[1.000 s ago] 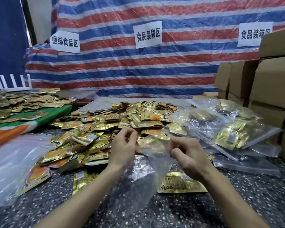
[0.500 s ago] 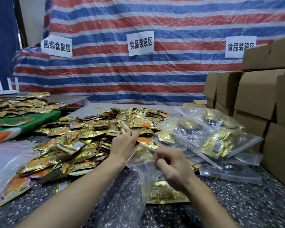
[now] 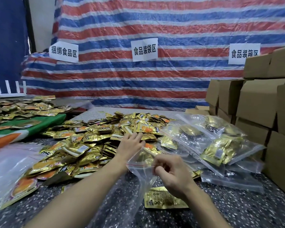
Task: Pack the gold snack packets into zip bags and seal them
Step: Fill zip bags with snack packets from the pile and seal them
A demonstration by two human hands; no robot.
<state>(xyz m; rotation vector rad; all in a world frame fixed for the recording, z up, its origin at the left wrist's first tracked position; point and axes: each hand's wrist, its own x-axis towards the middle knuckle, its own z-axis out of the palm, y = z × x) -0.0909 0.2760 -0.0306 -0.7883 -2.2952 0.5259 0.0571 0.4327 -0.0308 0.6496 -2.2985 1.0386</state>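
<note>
The scene is lit evenly and fairly brightly from overhead; no lamp is seen. Only soft, faint shadows are cast on the near part of the speckled worktop. Glints are thrown off the gold packets, and white glare off the filled zip bags at the right and the striped tarp at the far side. The paper signs are rendered legibly. Straight edges are bowed near the borders, as in the cardboard boxes at the right. The clear plastic at the near left is washed out and soft.

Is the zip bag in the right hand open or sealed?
Open: the right hand pinches one lip of the zip bag, and the red-striped lip sags away from it, leaving the mouth gaping.
</note>
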